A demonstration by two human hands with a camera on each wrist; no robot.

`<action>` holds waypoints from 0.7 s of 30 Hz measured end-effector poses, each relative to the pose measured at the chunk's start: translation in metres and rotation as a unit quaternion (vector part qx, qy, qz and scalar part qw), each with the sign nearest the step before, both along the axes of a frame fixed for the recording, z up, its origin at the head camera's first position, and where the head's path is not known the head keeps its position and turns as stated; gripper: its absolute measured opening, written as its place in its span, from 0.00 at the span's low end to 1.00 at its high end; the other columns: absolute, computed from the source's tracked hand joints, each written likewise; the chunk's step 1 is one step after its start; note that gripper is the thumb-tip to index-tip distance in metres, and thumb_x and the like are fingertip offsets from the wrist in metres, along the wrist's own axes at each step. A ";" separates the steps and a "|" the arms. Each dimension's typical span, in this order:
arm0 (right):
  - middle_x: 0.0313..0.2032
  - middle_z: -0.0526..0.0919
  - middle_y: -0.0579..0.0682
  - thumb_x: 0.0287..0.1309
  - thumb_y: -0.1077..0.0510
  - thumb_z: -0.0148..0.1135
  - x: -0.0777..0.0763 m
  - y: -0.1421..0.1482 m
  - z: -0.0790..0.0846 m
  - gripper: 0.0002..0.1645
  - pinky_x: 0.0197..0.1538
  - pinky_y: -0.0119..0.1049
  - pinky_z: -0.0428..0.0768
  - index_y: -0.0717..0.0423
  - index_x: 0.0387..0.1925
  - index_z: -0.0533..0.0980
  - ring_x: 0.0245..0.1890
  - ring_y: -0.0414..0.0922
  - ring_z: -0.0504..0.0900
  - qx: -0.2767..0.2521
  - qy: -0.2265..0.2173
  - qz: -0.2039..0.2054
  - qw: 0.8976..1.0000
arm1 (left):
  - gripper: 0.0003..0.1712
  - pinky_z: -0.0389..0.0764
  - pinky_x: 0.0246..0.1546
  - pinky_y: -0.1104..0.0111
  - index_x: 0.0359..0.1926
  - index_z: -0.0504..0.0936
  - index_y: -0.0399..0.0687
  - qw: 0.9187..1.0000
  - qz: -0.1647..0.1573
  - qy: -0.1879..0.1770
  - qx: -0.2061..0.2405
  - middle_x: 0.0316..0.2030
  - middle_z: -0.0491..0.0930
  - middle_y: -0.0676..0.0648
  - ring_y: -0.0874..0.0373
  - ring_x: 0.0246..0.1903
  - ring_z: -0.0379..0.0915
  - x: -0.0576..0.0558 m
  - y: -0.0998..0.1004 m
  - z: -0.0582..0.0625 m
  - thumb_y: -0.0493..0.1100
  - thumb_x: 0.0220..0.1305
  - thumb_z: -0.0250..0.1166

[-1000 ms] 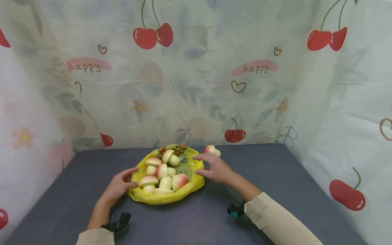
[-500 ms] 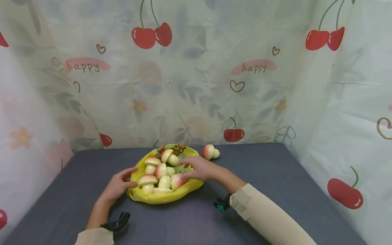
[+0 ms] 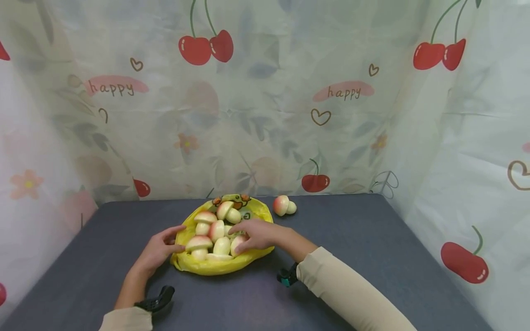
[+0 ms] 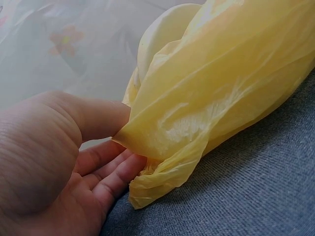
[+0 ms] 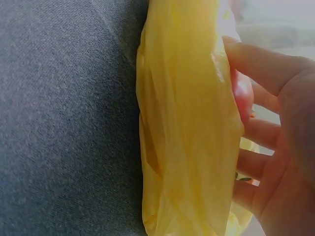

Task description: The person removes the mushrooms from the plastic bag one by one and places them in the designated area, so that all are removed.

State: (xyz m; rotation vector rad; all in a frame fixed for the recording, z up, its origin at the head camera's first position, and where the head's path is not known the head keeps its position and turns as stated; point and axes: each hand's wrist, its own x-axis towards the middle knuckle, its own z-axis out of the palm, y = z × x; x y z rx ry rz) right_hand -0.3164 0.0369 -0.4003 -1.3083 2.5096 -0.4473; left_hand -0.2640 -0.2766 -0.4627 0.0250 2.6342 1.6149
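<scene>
A yellow plastic bag (image 3: 215, 267) lies spread on the table, its mouth facing up and several toy mushrooms (image 3: 199, 242) with pink-tinged caps inside. At its left rim, my left hand (image 3: 155, 250) pinches the plastic between thumb and fingers; the left wrist view shows a fold of bag by the fingertips. My right hand (image 3: 258, 233) reaches over the right rim, thumb and fingers spread about the front-right mushroom (image 3: 236, 246), partly hidden by them. In the right wrist view, the fingers (image 5: 261, 132) pass behind the bag's wall, so their contact is unclear.
One loose toy mushroom (image 3: 284, 206) lies on the dark grey table (image 3: 331, 220) behind and right of the bag. A cherry-printed curtain (image 3: 265, 92) encloses the back and both sides. Each wrist wears a black band (image 3: 157, 301).
My right hand has moved left and down from the bag's right rim to the front-right mushroom inside. The loose mushroom behind is uncovered. My left hand stays at the left rim.
</scene>
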 end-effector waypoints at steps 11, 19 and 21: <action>0.58 0.77 0.43 0.58 0.47 0.68 0.005 0.003 0.002 0.31 0.60 0.32 0.67 0.48 0.62 0.74 0.58 0.37 0.72 -0.006 0.006 0.016 1.000 | 0.38 0.75 0.51 0.57 0.69 0.65 0.39 1.000 0.000 0.004 0.003 0.65 0.64 0.31 0.42 0.55 0.70 0.001 0.001 0.001 0.39 0.60 0.68; 0.58 0.76 0.43 0.59 0.48 0.68 0.006 0.012 0.001 0.30 0.58 0.33 0.69 0.48 0.62 0.74 0.57 0.37 0.72 -0.033 0.011 0.015 0.999 | 0.38 0.75 0.51 0.56 0.70 0.65 0.39 1.000 0.004 -0.001 -0.001 0.65 0.64 0.31 0.42 0.54 0.70 0.001 0.001 0.000 0.39 0.61 0.69; 0.58 0.77 0.43 0.59 0.49 0.67 0.007 0.015 0.002 0.30 0.57 0.33 0.69 0.48 0.62 0.74 0.55 0.37 0.73 -0.044 0.012 0.008 0.999 | 0.38 0.74 0.51 0.56 0.70 0.65 0.39 1.000 0.004 -0.003 -0.001 0.65 0.64 0.31 0.42 0.54 0.70 0.001 0.001 0.000 0.40 0.61 0.69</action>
